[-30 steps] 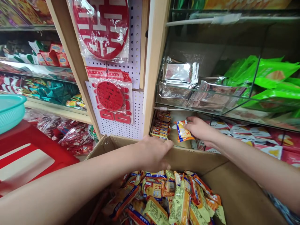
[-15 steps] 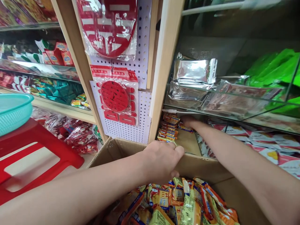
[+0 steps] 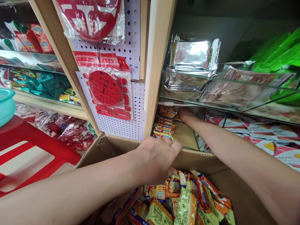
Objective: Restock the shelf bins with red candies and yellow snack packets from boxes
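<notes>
My left hand grips the far rim of an open cardboard box, its fingers over the edge and its thumb on the inner side. Inside the box lies a heap of snack packets in yellow, orange and blue wrappers. My right hand reaches deep into the low shelf compartment beyond the box. Its fingers are hidden at the back, close beside a row of similar small packets standing along the compartment's left side. A bit of wrapper shows by the fingers; whether they hold it I cannot tell.
Above my right hand runs a glass shelf bearing silver pouches and a green bag. White-and-pink packets lie to the right. A red stool with a turquoise basket stands left. Red decorations hang on a pegboard.
The view has shifted slightly, so shelves and box sit further left and higher. My right hand has gone a little further back, and less of the packet by it shows. My left hand stays on the rim.
</notes>
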`<state>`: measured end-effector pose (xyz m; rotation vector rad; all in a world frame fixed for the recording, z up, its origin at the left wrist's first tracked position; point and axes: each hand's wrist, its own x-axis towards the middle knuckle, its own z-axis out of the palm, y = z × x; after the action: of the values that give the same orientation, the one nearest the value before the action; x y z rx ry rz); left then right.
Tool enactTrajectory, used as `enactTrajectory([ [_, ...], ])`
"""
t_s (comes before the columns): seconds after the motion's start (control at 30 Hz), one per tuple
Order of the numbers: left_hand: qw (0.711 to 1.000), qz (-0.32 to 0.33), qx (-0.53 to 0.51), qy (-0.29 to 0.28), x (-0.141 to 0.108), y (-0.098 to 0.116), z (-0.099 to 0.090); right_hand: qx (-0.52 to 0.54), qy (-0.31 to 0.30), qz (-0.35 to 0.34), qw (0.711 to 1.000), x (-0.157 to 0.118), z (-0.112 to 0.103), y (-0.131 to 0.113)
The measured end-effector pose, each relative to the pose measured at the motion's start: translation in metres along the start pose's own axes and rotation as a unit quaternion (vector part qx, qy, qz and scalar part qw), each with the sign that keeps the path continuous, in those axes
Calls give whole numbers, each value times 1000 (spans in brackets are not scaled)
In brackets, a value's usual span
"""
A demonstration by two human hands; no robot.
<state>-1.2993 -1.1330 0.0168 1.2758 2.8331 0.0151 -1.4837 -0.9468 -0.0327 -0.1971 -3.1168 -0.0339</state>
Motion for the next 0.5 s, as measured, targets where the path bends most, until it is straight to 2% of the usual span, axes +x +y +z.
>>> enactTrajectory([
  [0.17, 1000, 5, 10, 12, 0, 1, 3, 8, 7, 43, 999, 0, 5, 1],
  [0.37, 1000, 0, 2, 5, 0, 2, 3, 32, -3, 2, 999, 6, 6, 4],
  [0.5, 1000, 0, 5, 10, -1, 3, 3, 49, -5, 4, 999, 9, 3, 7],
])
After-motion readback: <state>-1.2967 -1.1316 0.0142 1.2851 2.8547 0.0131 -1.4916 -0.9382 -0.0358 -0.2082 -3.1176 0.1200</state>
